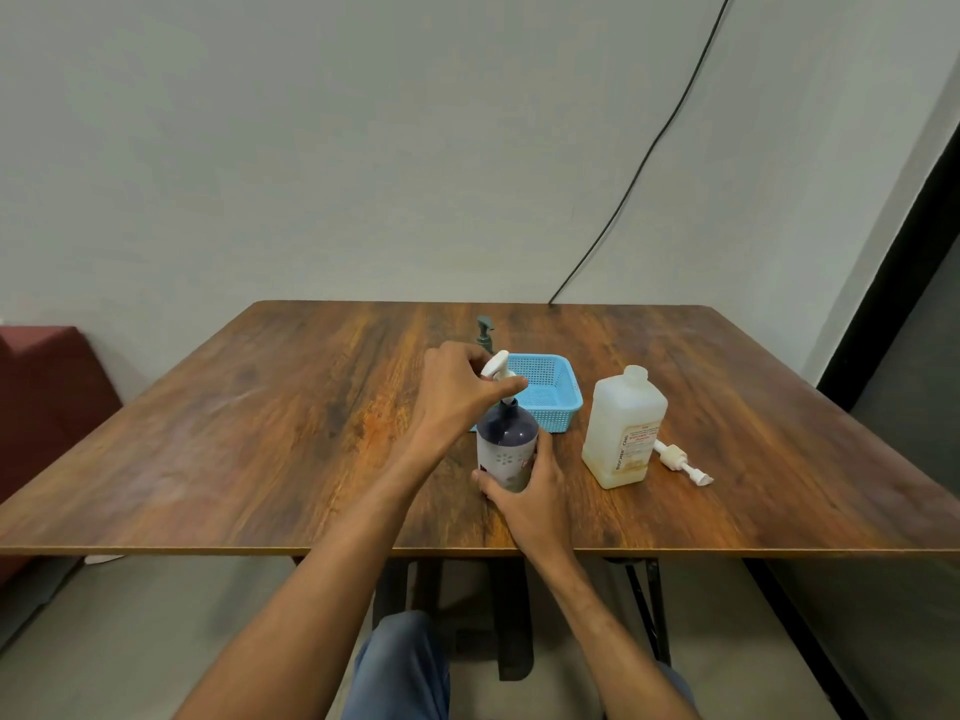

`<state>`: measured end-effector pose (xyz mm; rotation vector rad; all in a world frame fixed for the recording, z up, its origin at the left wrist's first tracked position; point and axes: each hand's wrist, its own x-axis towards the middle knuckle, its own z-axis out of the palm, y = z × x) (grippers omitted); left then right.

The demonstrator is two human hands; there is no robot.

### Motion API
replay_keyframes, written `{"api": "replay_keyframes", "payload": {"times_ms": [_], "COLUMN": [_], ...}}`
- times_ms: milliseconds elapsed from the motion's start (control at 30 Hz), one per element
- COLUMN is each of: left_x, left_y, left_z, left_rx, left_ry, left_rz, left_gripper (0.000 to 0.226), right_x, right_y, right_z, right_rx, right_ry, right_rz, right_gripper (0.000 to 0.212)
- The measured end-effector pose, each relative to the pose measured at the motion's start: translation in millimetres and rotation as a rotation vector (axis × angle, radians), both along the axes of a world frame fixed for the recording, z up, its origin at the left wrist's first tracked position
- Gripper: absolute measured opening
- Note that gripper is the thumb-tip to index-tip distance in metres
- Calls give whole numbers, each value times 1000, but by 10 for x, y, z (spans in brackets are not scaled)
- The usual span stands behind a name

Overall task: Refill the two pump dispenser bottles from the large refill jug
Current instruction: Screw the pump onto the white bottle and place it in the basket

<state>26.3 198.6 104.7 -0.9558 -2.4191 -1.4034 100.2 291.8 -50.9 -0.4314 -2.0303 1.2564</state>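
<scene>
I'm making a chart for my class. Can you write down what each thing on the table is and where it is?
left hand: holding the white pump at the purple bottle's neck
right hand: gripping the purple bottle, which stands upright
jug: upright to the right, no cap on
loose pump: lying beside the jug
basket: blue, behind the purple bottle
green pump: sticking up behind the left hand, its bottle hidden
table: brown wood

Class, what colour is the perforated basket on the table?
Light blue; the basket shows clearly in the head view, behind the dark bottle.
</scene>
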Motion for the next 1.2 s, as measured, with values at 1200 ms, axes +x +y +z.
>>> {"api": "replay_keyframes", "payload": {"times_ms": [1200], "left_x": [54], "left_y": [59], "left_z": [-722], "left_rx": [376], "left_ry": [-213], "left_rz": [-94], "left_gripper": [27], "right_x": [24], "right_y": [41], "right_z": [-21], "right_rx": [-17], "right_ry": [-32], "right_rz": [-30], "right_gripper": [92]}}
